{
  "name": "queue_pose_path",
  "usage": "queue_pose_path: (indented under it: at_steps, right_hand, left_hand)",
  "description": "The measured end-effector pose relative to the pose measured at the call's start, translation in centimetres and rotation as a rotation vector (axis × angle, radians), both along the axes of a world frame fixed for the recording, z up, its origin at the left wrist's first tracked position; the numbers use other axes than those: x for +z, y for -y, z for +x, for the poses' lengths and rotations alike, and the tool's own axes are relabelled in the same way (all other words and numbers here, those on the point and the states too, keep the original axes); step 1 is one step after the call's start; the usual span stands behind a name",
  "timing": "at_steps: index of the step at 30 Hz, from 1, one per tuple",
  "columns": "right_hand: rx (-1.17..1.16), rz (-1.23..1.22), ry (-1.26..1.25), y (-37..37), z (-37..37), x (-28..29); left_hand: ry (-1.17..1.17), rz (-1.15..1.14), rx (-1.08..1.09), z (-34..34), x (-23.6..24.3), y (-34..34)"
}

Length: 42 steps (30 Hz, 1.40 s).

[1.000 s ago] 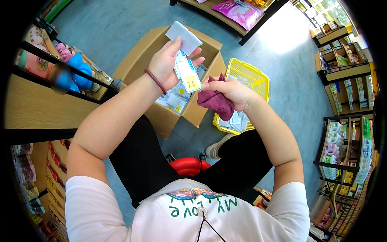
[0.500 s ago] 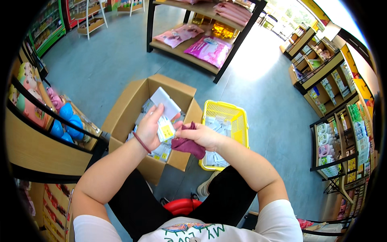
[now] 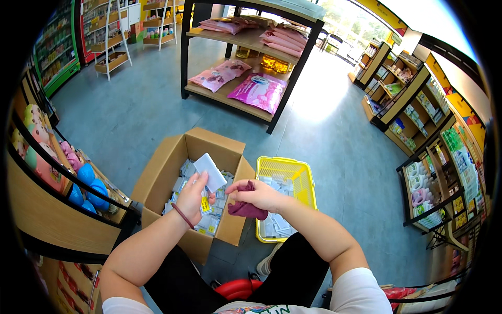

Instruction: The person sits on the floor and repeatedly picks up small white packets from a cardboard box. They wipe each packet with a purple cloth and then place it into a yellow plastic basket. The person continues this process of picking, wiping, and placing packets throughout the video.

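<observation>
My left hand (image 3: 192,198) grips a white flat plastic holder (image 3: 210,171) above the open cardboard box (image 3: 162,159); a yellow-labelled card (image 3: 206,205) shows just below my fingers, whether held or lying inside I cannot tell. My right hand (image 3: 259,195) is closed on a crumpled maroon cloth (image 3: 241,210), beside the box's right flap, its fingertips near my left hand. Many small white holders and tags fill the box. Right of it stands a yellow plastic basket (image 3: 302,179) with more white pieces inside.
A wood-and-black shelf unit (image 3: 250,112) with pink packages stands ahead. A shelf of toys (image 3: 89,188) is close on my left, display racks (image 3: 434,186) are on the right. A red round object (image 3: 238,289) is between my legs. Fridges (image 3: 57,57) stand at the back left.
The camera has tilted up, so box, basket and hands sit lower in view. The labelled cards between my hands have dropped lower, away from my right fingertips. Both hands still hold their items.
</observation>
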State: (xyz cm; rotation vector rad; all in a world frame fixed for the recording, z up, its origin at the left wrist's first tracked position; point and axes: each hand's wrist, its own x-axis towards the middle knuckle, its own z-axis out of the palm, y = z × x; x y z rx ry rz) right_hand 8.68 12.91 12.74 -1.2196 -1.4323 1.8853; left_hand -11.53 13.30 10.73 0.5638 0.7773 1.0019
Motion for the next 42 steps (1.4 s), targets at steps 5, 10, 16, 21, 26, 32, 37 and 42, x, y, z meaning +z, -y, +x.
queue_pose_path:
  at_steps: [5,10,16,21,26,32,37,42]
  right_hand:
    - [-0.117,-0.005,0.105,0.1,0.3,1.3]
    - [-0.101,0.121,0.165,0.9,-0.4,-0.2]
    - [-0.189,0.012,0.122,-0.1,0.3,-1.5]
    - [-0.517,-0.017,0.057,-2.7,4.5,-5.4]
    - [-0.818,0.038,0.399,-3.3,15.0,-13.4]
    - [-0.748,-0.319,0.813,0.6,20.6,-16.5]
    - [-0.612,-0.384,0.899,3.4,22.8,-19.1]
    - [-0.44,-0.469,0.876,3.3,20.2,-19.1]
  left_hand:
    - [-0.198,0.083,-0.02,-0.2,-1.3,0.2]
    - [-0.315,0.104,-0.122,0.5,-1.8,0.4]
    - [-0.378,0.077,-0.174,0.0,-1.2,0.4]
    - [-0.359,0.085,-0.221,-0.9,-0.2,0.7]
    - [-0.307,0.141,-0.322,-1.8,-0.4,0.7]
    - [-0.356,0.127,-0.294,-5.4,-0.3,1.8]
    - [-0.439,0.163,-0.467,-5.4,-0.4,1.9]
    - [-0.562,0.228,-0.55,-5.2,0.3,2.4]
